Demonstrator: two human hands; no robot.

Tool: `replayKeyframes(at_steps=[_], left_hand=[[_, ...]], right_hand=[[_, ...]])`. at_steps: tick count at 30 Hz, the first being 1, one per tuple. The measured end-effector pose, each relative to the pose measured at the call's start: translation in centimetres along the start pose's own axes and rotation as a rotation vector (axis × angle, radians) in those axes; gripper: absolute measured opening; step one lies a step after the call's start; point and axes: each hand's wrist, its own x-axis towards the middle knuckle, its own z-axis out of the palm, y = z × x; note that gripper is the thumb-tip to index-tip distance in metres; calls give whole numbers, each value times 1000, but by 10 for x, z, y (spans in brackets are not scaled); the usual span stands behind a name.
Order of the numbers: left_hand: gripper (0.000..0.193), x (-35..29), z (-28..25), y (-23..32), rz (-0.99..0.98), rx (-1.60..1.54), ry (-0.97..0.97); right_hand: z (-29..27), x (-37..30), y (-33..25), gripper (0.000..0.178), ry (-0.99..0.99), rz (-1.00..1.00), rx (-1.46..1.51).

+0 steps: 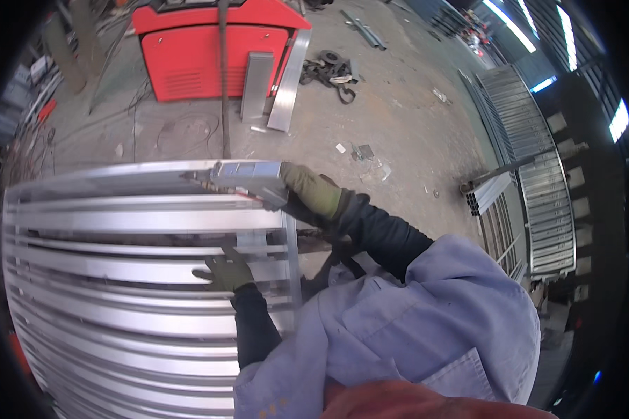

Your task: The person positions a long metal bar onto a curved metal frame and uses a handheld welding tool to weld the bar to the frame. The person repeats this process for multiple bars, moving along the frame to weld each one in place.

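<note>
A large silvery metal panel of parallel slats [133,221] lies in front of me and spreads to the left. My right hand [314,190], in an olive work glove, is closed round the rear of a boxy grey handheld welding gun [250,173]. The gun's narrow nozzle points left, over the panel's far rail. My left hand [227,272], gloved as well, rests on the slats with its fingers spread and nothing in it. Part of the gun's grip is hidden by the right glove.
Beyond the panel stands a red machine cabinet [213,63] with metal profiles [257,87] leaning on it. Dark straps or cables [326,72] lie on the floor. At the right are a slatted metal panel [541,188] and a bundle of square tubes [489,194].
</note>
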Motion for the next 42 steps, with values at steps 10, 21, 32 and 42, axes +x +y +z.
replayKeyframes(at_steps=[10, 21, 32, 42], left_hand=[[81, -4, 30, -2, -379, -146, 125], [66, 39, 19, 85, -498, 64, -128], [118, 89, 6, 111, -718, 71, -479], [116, 80, 12, 101, -637, 78, -418]], right_hand=[[-67, 106, 20, 102, -503, -38, 98], [-143, 277, 50, 110, -969, 182, -76], [-131, 324, 15, 96, -1394, 172, -574], [-95, 310, 36, 88, -1469, 150, -664]])
